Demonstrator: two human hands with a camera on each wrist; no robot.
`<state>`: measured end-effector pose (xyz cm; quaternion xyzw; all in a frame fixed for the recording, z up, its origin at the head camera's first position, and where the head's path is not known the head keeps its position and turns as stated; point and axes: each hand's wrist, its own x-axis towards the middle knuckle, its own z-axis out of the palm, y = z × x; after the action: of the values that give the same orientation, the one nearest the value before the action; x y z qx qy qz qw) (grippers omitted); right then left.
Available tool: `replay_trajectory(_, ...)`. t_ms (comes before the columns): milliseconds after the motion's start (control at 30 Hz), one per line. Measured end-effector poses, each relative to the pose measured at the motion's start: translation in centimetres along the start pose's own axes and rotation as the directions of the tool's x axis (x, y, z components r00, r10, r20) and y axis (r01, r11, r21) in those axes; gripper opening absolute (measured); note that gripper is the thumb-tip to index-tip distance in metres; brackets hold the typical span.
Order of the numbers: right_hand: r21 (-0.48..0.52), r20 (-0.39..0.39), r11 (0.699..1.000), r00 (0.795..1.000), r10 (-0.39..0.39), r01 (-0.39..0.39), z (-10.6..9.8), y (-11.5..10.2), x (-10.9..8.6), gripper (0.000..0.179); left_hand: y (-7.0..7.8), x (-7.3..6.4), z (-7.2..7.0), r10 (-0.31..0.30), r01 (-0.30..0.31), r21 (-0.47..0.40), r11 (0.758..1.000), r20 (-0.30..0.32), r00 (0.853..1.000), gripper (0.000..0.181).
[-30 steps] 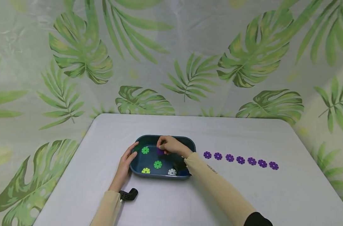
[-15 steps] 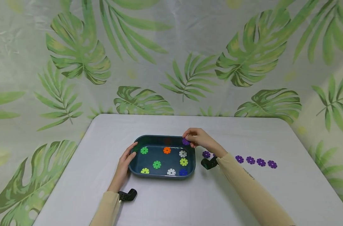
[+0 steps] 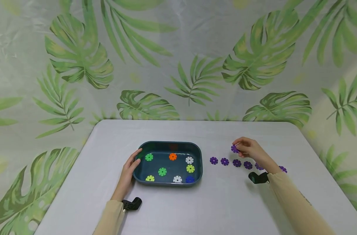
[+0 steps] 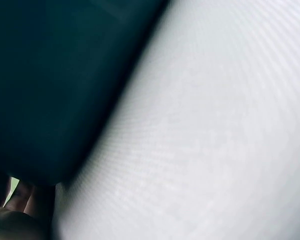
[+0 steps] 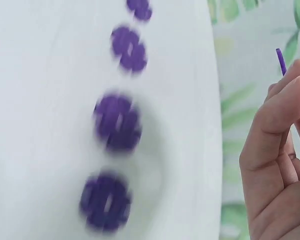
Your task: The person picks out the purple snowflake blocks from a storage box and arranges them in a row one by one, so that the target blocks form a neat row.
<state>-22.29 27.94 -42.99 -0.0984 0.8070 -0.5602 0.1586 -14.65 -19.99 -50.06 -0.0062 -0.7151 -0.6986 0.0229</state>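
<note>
In the head view my right hand (image 3: 251,152) pinches a purple snowflake disc (image 3: 234,148) between thumb and fingertips, above a row of similar discs. The right wrist view shows that disc (image 5: 281,62) edge-on, sticking out beyond the fingertips. Several purple discs (image 3: 236,163) lie flat in a line on the white table, some partly hidden by the right hand. My left hand (image 3: 128,171) holds the left end of a dark blue tray (image 3: 175,168), fingertips and thumb at its rim. In the left wrist view, fingers (image 4: 21,195) show beside the tray wall (image 4: 45,90).
Inside the tray lie several loose discs, among them an orange disc (image 3: 172,157), a green disc (image 3: 162,171), a white disc (image 3: 177,179) and a blue disc (image 3: 189,179). A leaf-patterned sheet (image 3: 196,65) rises behind the white table (image 3: 178,209).
My right hand has lifted a purple disc out of the tray and carried it right, over the row. The left hand has stayed at the tray's left end.
</note>
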Motion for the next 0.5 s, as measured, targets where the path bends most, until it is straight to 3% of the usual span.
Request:
replay_trajectory(267,-0.03,-0.161,0.997,0.985,0.068,-0.073,-6.2,4.9,-5.1,0.035,0.1,-0.1,0.0,-0.012,0.012,-0.002,1.0,-0.002,1.0,0.041)
replay_trajectory(500,0.07,-0.279,0.99,0.951,0.134,-0.119,-10.8,9.2,-9.2,0.014,0.0,0.0,0.0,-0.025,0.025,0.005,1.0,-0.005,1.0,0.042)
